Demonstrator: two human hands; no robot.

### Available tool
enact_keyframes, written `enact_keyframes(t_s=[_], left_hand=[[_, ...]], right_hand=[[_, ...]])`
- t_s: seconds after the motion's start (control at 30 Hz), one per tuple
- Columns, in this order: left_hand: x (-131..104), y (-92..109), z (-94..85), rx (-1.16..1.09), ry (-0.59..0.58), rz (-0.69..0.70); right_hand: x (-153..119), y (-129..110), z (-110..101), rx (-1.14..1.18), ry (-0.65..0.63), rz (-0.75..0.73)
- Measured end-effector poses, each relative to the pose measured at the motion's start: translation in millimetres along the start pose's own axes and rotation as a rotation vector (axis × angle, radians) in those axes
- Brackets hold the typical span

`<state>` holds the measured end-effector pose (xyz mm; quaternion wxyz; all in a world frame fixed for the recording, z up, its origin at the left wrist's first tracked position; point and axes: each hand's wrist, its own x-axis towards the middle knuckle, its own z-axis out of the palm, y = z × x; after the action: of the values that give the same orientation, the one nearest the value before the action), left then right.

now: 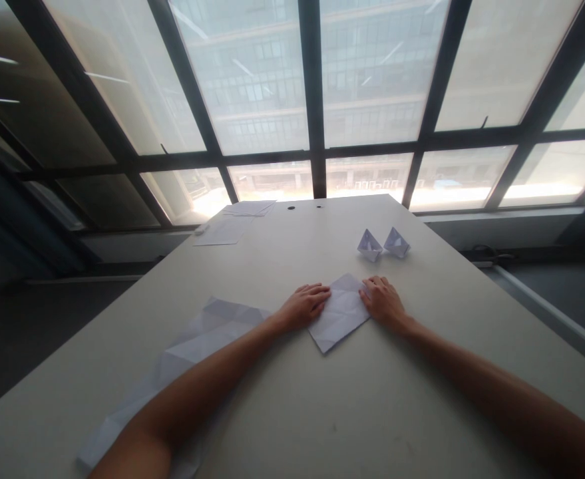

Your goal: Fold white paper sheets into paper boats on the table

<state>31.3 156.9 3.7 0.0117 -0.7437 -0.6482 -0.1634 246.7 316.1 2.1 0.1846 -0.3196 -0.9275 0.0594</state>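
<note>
A creased square of white paper (341, 314) lies on the white table, one corner pointing away from me. My left hand (303, 306) rests on its left edge, palm down, with the fingers stretched out flat. On the right edge lies my right hand (383, 301), its fingers spread and partly bent over the paper. Both hands touch the sheet and neither grips it. Beneath my left forearm is a large creased sheet (212, 327), partly hidden by the arm.
Two folded paper shapes, one (370, 245) beside the other (396, 243), stand beyond my right hand. Flat white sheets (222, 233) lie at the table's far left. Windows rise behind the table's far edge (357, 197).
</note>
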Motion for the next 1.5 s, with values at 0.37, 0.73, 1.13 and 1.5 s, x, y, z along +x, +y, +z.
enact_keyframes(t_s=[0.37,0.73,1.13,1.5], left_hand=[[0,2,-3.8,0.105,0.108,-0.227],[0,-2,-8.2,0.08,0.107,-0.223],[0,-11,2.2,0.03,-0.03,-0.284],[2,-10,-3.2,-0.051,-0.063,-0.207]], right_hand=[[-3,-8,3,0.117,-0.007,-0.212],[0,-4,9,0.107,-0.241,-0.209],[-1,-5,10,0.078,-0.245,-0.214],[3,-5,4,0.152,-0.281,-0.201]])
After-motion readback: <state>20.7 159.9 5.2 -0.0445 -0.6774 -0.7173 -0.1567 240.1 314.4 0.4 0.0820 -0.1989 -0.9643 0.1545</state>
